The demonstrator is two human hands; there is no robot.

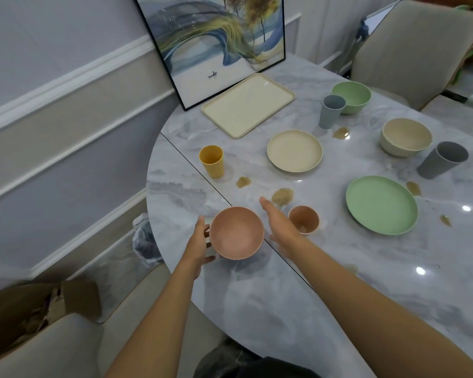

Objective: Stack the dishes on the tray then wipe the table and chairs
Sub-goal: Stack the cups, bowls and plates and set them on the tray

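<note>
A pink bowl (236,232) sits near the marble table's front edge. My left hand (200,242) touches its left side, with the thumb under the rim. My right hand (280,222) hovers open just right of the bowl, fingers straight. A pink cup (303,220) stands right of that hand. The empty cream tray (247,104) lies at the back. Also on the table: a cream plate (294,150), a green plate (381,204), a yellow cup (211,161), a blue-grey cup (331,111), a green bowl (351,96), a cream bowl (406,137) and a grey cup (443,159).
Brown spills (282,196) dot the marble table (339,282). A framed painting (216,42) leans on the wall behind the tray. Beige chairs stand at back right (410,50) and front left (52,347). A cardboard box (38,304) sits on the floor.
</note>
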